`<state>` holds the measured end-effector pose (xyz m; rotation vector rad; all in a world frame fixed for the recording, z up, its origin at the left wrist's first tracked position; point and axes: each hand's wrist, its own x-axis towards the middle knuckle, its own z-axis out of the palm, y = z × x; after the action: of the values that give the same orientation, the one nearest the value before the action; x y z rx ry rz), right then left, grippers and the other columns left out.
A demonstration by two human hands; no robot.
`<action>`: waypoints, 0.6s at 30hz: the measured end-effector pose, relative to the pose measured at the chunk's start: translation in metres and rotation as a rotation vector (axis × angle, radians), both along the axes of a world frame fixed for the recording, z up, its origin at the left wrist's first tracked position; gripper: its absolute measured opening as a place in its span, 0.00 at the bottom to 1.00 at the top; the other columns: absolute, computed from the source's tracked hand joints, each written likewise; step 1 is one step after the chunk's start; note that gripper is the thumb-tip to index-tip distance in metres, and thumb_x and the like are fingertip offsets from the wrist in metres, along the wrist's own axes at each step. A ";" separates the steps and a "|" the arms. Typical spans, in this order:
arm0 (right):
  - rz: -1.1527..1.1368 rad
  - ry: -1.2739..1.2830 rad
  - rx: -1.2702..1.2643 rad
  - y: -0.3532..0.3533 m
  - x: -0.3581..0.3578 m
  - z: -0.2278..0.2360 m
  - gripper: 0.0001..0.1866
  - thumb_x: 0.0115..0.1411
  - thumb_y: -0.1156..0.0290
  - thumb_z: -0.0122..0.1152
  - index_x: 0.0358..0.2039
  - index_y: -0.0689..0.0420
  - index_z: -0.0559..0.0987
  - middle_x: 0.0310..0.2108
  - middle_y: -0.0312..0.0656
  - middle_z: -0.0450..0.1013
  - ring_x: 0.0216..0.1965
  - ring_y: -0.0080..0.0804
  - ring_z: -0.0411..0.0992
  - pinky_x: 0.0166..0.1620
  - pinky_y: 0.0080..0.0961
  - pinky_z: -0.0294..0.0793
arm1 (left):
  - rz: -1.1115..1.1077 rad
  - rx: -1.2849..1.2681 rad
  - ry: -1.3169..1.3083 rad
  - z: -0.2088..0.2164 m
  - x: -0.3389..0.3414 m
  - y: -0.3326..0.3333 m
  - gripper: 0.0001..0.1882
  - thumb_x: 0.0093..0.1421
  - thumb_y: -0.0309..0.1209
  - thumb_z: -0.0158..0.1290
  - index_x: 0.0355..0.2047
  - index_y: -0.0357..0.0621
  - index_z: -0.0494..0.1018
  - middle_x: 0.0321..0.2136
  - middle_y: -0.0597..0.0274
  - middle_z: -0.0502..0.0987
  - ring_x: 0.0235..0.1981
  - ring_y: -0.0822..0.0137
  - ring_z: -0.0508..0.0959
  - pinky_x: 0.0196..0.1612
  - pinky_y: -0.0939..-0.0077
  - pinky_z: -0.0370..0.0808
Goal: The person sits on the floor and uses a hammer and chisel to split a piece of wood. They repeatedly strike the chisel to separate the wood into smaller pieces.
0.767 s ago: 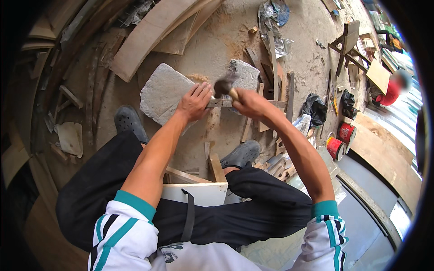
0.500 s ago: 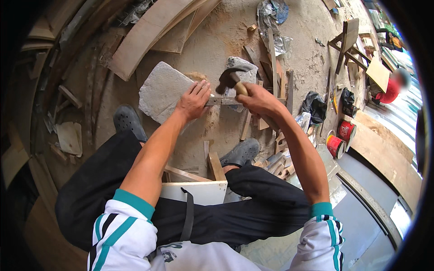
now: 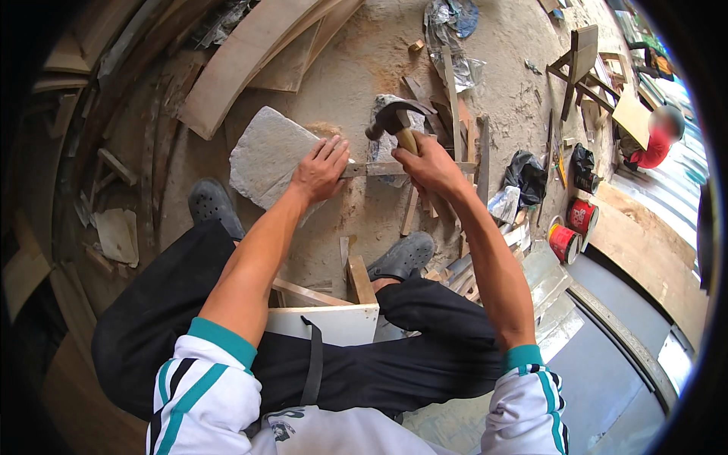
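Note:
My right hand [image 3: 431, 168] is closed round the wooden handle of a claw hammer [image 3: 396, 117]. Its dark head is held over a narrow wooden strip [image 3: 383, 169] that lies crosswise in front of me. At the strip's left end, my left hand [image 3: 321, 168] presses it against a pale, rough stone block [image 3: 265, 148]; the fingers are stretched forward and close together, and the thumb is hidden. Farther right, the strip passes over a smaller pale block [image 3: 379, 136], partly covered by the hammer, then under or behind my right hand.
Between my legs stands a white-faced board box [image 3: 326, 322] with wooden pieces. Curved plywood [image 3: 243, 68] leans at the far left. Wood offcuts, a black plastic bag [image 3: 525, 178] and two red cans [image 3: 563, 243] lie to the right. A person in red [image 3: 654, 148] sits at the far right.
The hammer head has moved slightly up and its handle has turned more upright. My right forearm has shifted a little left. My left hand keeps its place on the strip.

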<state>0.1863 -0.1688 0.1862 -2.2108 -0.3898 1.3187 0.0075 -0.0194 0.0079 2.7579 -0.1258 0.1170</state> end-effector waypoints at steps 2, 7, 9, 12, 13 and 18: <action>0.056 -0.065 -0.004 -0.005 -0.007 -0.018 0.13 0.61 0.67 0.55 0.41 0.62 0.72 0.18 0.44 0.72 0.14 0.33 0.71 0.17 0.34 0.69 | -0.004 -0.003 -0.015 0.000 0.002 -0.002 0.37 0.47 0.40 0.66 0.56 0.39 0.69 0.62 0.53 0.67 0.65 0.54 0.64 0.67 0.58 0.60; 0.396 0.172 -0.271 -0.007 0.001 -0.008 0.12 0.60 0.68 0.52 0.41 0.61 0.73 0.18 0.46 0.72 0.16 0.35 0.73 0.19 0.36 0.71 | -0.021 -0.005 -0.016 0.003 0.002 -0.001 0.36 0.47 0.40 0.65 0.55 0.38 0.69 0.62 0.54 0.68 0.65 0.54 0.64 0.68 0.58 0.60; 0.209 0.100 -0.143 0.003 0.001 0.013 0.12 0.61 0.69 0.52 0.42 0.61 0.72 0.17 0.42 0.70 0.15 0.31 0.71 0.17 0.32 0.70 | 0.014 0.015 -0.023 0.001 0.001 -0.001 0.36 0.48 0.40 0.65 0.55 0.38 0.69 0.62 0.54 0.68 0.66 0.54 0.64 0.68 0.58 0.60; 0.071 -0.054 -0.017 0.013 -0.001 0.013 0.09 0.62 0.70 0.54 0.41 0.59 0.71 0.17 0.36 0.68 0.14 0.25 0.68 0.14 0.28 0.67 | 0.022 -0.009 -0.026 0.000 0.001 -0.001 0.35 0.48 0.41 0.65 0.55 0.38 0.69 0.62 0.54 0.68 0.66 0.55 0.64 0.68 0.58 0.60; 0.127 -0.015 -0.071 0.008 -0.004 0.007 0.10 0.62 0.70 0.53 0.42 0.60 0.71 0.17 0.39 0.69 0.14 0.28 0.70 0.15 0.30 0.68 | 0.020 -0.007 -0.024 0.000 0.001 -0.001 0.35 0.48 0.41 0.65 0.55 0.38 0.69 0.62 0.54 0.68 0.66 0.54 0.64 0.68 0.58 0.60; 0.504 0.261 -0.401 -0.044 -0.035 -0.040 0.12 0.61 0.69 0.52 0.43 0.61 0.73 0.19 0.43 0.72 0.16 0.31 0.72 0.18 0.32 0.71 | 0.007 -0.004 -0.031 0.000 0.005 -0.004 0.35 0.48 0.41 0.65 0.55 0.38 0.69 0.61 0.54 0.68 0.65 0.54 0.64 0.68 0.58 0.60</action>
<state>0.1510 -0.2132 0.1464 -2.2930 -0.6587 2.0842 0.0129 -0.0233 0.0079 2.7534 -0.1246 0.1618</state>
